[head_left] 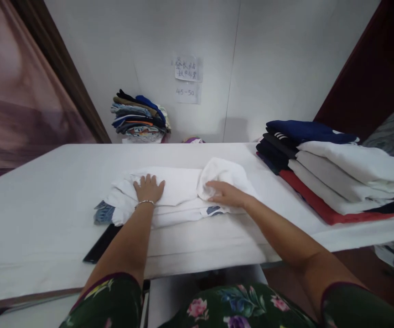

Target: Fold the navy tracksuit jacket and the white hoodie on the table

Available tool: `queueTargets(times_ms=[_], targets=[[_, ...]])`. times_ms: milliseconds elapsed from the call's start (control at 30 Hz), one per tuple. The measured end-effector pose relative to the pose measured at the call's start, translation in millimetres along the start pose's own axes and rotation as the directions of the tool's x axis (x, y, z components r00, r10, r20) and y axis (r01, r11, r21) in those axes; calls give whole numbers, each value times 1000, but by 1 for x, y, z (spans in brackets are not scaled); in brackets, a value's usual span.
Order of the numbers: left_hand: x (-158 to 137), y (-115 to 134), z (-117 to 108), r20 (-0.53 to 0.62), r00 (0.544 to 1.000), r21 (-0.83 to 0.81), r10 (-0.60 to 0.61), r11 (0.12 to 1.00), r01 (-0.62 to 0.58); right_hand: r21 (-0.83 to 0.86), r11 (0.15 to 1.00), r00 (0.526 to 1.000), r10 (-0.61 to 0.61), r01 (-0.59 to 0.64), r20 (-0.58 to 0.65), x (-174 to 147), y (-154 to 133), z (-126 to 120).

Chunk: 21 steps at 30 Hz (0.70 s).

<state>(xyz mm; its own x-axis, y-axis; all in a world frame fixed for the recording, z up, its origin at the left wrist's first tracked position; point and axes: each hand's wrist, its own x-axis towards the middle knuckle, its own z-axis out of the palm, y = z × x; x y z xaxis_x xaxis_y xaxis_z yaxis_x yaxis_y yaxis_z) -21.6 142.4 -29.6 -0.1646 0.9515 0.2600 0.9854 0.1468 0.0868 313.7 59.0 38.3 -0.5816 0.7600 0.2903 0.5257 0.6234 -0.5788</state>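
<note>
A white garment (179, 182) lies on the table, laid out lengthwise in a long folded strip. My left hand (149, 190) presses flat on its left part, fingers spread. Around the bunched, turned-over right end of the cloth, the fingers of my right hand (222, 193) are curled, gripping it. A dark blue patch (214, 210) shows on the white cloth below my right hand. Blue denim fabric (104, 213) sticks out at the left end. Partly hidden behind my left forearm is a flat black object (101, 243).
On the right of the white table (46, 191) stands a stack of folded clothes (334, 166) in navy, black, white, grey and red. Another clothes pile (140, 116) rises behind the far edge. Handwritten paper signs (186, 75) hang on the wall. A curtain (29, 91) is at left.
</note>
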Motion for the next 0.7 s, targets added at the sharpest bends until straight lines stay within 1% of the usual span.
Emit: queueTargets(times_ms=[33,67,133,233,300,367,400,433,467,500,533,567,600,633,667,700], targets=[[0,0,0,-1,1000,2,3,1000,-3,-56,998,999,-38,40,32,0,-2,11],[0,0,0,-4,1000,5,6,1000,-6,-93,993,997,-68,70,32,-2,-3,18],[0,0,1,0,1000,7,6,1000,-6,-136,986,994,-105,100,-25,-10,0,24],[-1,0,2,6,1000,-2,0,1000,0,-164,984,974,-108,76,-197,-31,14,13],[-1,-1,2,7,1000,-14,0,1000,0,-165,986,934,-59,0,-353,-46,29,-2],[0,-2,0,18,1000,-33,1,999,0,-130,981,861,56,-140,-506,-60,48,-17],[1,-3,-3,28,1000,-49,-4,999,5,-87,971,811,135,-223,-569,-66,58,-23],[1,-2,-7,35,999,-68,-15,998,17,-23,953,752,224,-303,-619,-72,69,-28],[2,0,-13,29,999,-92,-30,995,32,66,926,684,321,-371,-656,-76,79,-31],[2,4,-20,11,999,-121,-39,992,40,179,889,605,422,-421,-675,-79,89,-32],[1,10,-28,-14,999,-158,-35,987,33,309,841,525,524,-445,-670,-82,97,-31],[0,19,-36,-39,999,-202,-15,979,7,442,781,455,619,-441,-640,-83,104,-29],[-2,30,-44,-53,998,-254,21,967,-34,559,716,408,697,-418,-589,-84,109,-26],[-4,43,-50,-53,996,-311,66,947,-79,647,657,390,752,-387,-531,-84,113,-23],[-7,58,-55,-32,993,-372,111,921,-115,703,613,396,783,-361,-480,-84,115,-20],[-9,74,-59,4,989,-428,145,895,-129,730,590,416,793,-344,-445,-84,117,-18]])
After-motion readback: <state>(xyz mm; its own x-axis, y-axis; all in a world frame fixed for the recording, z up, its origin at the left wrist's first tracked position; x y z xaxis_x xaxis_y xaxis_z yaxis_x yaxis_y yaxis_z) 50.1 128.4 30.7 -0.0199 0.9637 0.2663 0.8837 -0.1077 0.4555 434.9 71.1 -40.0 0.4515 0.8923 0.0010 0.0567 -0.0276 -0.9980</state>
